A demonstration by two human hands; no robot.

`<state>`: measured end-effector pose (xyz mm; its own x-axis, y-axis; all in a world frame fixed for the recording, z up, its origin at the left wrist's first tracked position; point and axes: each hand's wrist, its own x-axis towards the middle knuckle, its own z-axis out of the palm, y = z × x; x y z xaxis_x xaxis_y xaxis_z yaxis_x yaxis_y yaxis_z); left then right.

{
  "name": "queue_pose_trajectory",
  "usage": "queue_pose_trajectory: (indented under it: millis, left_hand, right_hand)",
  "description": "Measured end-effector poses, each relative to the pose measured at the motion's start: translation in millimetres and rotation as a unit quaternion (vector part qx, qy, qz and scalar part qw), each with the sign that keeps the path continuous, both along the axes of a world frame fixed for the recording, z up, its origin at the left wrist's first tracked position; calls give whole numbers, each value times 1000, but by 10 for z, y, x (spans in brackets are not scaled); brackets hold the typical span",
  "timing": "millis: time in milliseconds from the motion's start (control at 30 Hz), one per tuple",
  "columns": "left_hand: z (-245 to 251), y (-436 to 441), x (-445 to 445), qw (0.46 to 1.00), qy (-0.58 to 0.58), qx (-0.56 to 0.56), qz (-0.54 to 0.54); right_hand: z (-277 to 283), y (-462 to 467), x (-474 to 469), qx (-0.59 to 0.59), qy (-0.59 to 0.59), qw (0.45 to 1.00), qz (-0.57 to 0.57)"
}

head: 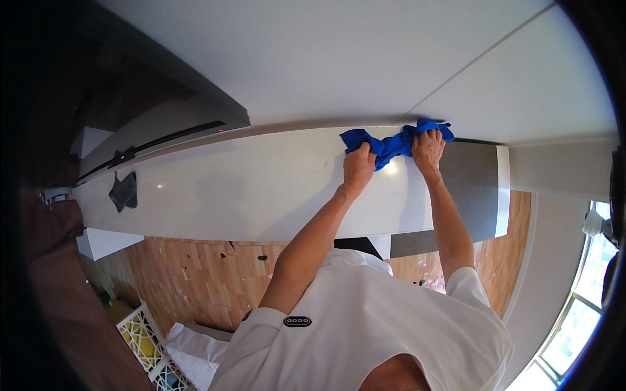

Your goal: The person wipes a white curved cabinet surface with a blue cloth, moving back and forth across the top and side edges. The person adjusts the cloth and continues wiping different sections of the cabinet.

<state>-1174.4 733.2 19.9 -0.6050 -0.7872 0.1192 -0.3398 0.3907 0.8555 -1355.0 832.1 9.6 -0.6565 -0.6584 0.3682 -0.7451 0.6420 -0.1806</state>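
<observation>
A bright blue cloth (396,145) stretches, bunched and twisted, between my two hands at the back of a long white cabinet top (274,181). My left hand (359,166) grips its left part, with one corner fanning out beyond the fist. Farther right, my right hand (428,150) presses the other end down near the wall, fingers bent over the fabric. That end lies where the white top meets a dark grey section (472,181). The underside of the cloth is hidden.
A wall-mounted television (166,97) juts over the cabinet's left part. A dark grey cloth (124,191) lies on the white top's left end. Small scraps litter the wooden floor (195,273). White lattice baskets (142,337) stand at lower left, and a window (572,322) is at right.
</observation>
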Motion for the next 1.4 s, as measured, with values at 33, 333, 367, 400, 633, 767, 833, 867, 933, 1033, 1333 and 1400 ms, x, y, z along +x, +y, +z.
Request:
queue_pose_trajectory:
  millis: [33,333,367,400,633,767,833,867,933,1033,1333,1400]
  left_hand:
    - [-21,84,-51,999,-30,-23,-14]
    - [-10,354,48,981,-94,-127,-116]
    - [11,399,87,978,-104,-124,-132]
    - [36,465,138,975,-114,-122,-145]
    - [-39,891,562,946,-101,-164,-259]
    - [-77,1048,909,939,-92,-179,-277]
    - [-78,1063,1116,944,-90,-169,-270]
    - [-77,1069,1195,948,-77,-176,-254]
    - [-83,1000,1398,955,-75,-187,-216]
    - [-66,837,1665,962,-72,-201,-170]
    - [-62,389,2397,982,-79,-169,-19]
    - [-69,340,2493,982,-68,-177,6]
  right_hand:
    - [50,80,-17,11,-15,1000,-9]
    - [-147,809,180,-6,-207,971,-121]
    - [-190,928,231,-15,-211,970,-118]
    - [-199,1041,296,-14,-220,967,-126]
    - [-151,1739,891,-26,-247,946,-209]
    - [-351,1989,1184,-77,-230,923,-299]
    - [-516,2011,1318,-125,-275,875,-378]
    - [-654,2042,1345,-184,-298,862,-367]
    - [-536,1757,1584,-309,-430,773,-348]
    - [-535,1492,1814,-392,-533,698,-274]
    - [-601,802,2438,-409,-703,546,-203]
    - [-563,706,2575,-409,-724,517,-203]
